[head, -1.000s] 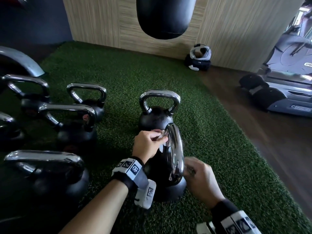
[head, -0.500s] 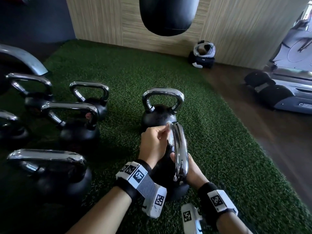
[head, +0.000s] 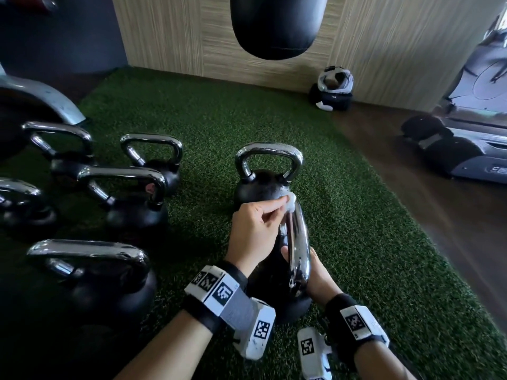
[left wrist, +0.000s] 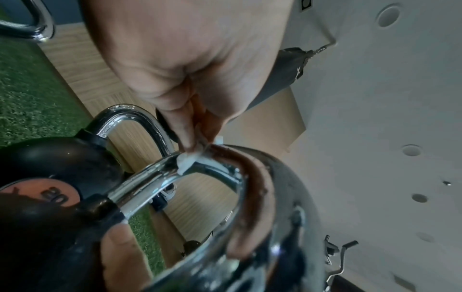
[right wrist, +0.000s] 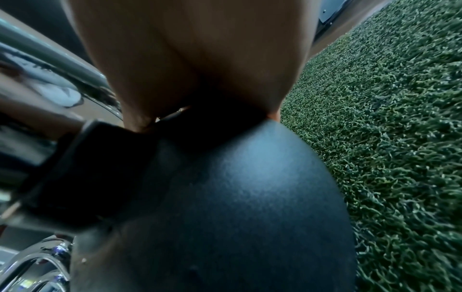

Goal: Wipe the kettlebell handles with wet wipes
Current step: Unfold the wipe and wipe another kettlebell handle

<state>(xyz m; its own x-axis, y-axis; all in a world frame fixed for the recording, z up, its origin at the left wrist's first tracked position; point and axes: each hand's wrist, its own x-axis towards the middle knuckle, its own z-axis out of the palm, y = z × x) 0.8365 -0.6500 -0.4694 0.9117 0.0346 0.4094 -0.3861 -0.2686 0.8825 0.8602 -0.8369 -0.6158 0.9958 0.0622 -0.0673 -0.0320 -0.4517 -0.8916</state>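
- Nearest black round kettlebell [head: 277,292] stands upright on the green artificial-turf floor [head: 370,242], directly in front of the person; its chrome loop handle [head: 297,242] is seen edge-on from the head view.
- Left hand [head: 253,234]: fingers [left wrist: 186,126] and thumb pinched on a small bunched white wet wipe [head: 291,202], pressed against the top far bend of the chrome handle. The left wrist view shows the wipe [left wrist: 186,163] touching the metal.
- Right hand [head: 315,272]: low on the near right side of the same kettlebell, just under the handle's near end. The right wrist view shows the palm [right wrist: 200,59] against the black body [right wrist: 225,197] at the handle's base. Fingers are hidden behind the handle; cannot tell whether they are curled or straight.
- Second black kettlebell with chrome handle [head: 267,171] stands on the turf just behind the first, handle facing the camera.
- Group of further black kettlebells with chrome handles [head: 129,198] on the turf to the left, well apart from the hands.
- Black punching bag [head: 277,26] hangs above the far turf, before a wood-panel wall [head: 170,37].
- Both wrists carry black bands with white marker-printed blocks [head: 219,290].
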